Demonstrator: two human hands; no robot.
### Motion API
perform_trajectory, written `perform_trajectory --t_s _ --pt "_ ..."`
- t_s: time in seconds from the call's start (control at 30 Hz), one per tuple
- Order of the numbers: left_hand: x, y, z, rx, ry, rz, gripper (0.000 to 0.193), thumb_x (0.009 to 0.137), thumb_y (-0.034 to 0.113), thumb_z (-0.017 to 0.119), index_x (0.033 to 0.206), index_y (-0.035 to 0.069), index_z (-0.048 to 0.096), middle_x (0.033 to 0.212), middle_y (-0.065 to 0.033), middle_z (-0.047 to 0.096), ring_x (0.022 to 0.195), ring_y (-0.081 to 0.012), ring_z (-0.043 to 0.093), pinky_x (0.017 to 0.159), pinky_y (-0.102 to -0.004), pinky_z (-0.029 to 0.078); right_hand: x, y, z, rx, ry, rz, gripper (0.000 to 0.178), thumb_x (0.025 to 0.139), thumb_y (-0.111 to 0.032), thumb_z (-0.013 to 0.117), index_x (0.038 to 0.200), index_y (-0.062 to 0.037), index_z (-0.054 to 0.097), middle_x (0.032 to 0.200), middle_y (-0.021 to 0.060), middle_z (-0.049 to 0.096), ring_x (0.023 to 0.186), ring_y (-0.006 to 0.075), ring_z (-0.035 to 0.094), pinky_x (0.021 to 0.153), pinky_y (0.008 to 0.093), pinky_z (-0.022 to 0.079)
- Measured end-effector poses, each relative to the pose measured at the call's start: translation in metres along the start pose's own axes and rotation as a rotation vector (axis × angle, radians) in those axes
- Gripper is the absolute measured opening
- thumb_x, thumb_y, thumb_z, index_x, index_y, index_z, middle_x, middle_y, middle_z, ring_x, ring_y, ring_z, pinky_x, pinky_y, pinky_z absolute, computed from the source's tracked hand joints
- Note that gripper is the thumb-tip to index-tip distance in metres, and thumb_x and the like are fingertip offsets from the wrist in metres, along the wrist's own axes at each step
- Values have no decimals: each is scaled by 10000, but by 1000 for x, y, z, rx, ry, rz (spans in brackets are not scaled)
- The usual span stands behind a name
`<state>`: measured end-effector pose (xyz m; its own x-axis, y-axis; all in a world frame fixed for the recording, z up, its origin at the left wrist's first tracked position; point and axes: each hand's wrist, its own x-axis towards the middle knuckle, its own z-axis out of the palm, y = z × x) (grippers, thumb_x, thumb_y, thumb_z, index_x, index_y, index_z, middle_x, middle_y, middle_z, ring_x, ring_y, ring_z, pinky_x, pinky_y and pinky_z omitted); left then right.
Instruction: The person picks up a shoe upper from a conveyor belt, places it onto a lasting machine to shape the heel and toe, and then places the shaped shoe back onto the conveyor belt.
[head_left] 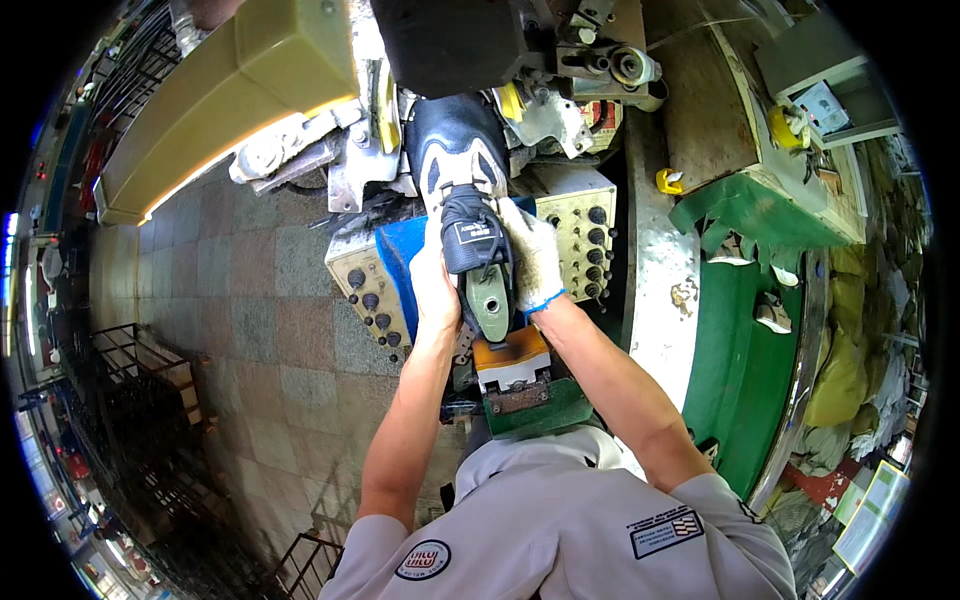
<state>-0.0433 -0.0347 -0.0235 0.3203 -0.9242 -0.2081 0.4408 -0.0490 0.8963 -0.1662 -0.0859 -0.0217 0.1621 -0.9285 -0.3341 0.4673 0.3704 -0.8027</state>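
Observation:
A navy and white lace-up shoe upper (462, 160) is stretched over a green shoe last (490, 300), toe pointing away from me into a machine. My bare left hand (434, 284) is wrapped along the left side of its heel end. On the other side, my right hand (534, 254), in a white work glove with a blue cuff, presses against the shoe's collar. The toe sits between metal plates (368, 150) under a dark machine head (450, 45). An orange pad (512, 350) on a bracket stands just behind the heel of the last.
Control boxes with black knobs (585, 235) (365, 300) flank the shoe. A large yellow machine cover (235, 95) hangs at upper left. To the right runs a green conveyor (740, 340) carrying shoe pieces (772, 314). Metal racks (140, 365) stand on the tiled floor at left.

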Motion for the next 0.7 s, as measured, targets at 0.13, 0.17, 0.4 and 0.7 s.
perform_trajectory --t_s 0.13,0.17,0.4,0.7 --pt "4 -5 -4 69 -27 43 393 1092 277 418 1256 -11 629 990 1 677 850 -62 576 779 -230 475 -3 -3 4 4 11 -10 338 1002 -287 628 1128 12 719 1004 39 723 870 86 620 766 252 502" --pt "3 -5 -5 91 -30 55 396 1087 278 413 1266 -7 620 1000 -6 683 857 -74 595 795 -240 486 -3 -3 3 -39 12 -27 334 1002 -286 627 1120 11 722 997 37 723 862 85 620 763 253 502" --pt "5 0 -3 221 -71 201 399 1088 247 396 1275 -30 613 1051 -36 697 919 -96 608 844 -253 485 4 9 -5 -352 1 -303 321 995 -259 617 1059 41 715 925 59 718 815 89 612 720 272 507" --pt "11 4 -5 471 -74 362 411 1033 230 443 1270 -63 605 967 -118 717 854 -145 639 792 -283 509 5 -2 3 -602 9 -630 278 994 -223 604 1007 38 699 859 79 706 742 111 608 661 291 493"
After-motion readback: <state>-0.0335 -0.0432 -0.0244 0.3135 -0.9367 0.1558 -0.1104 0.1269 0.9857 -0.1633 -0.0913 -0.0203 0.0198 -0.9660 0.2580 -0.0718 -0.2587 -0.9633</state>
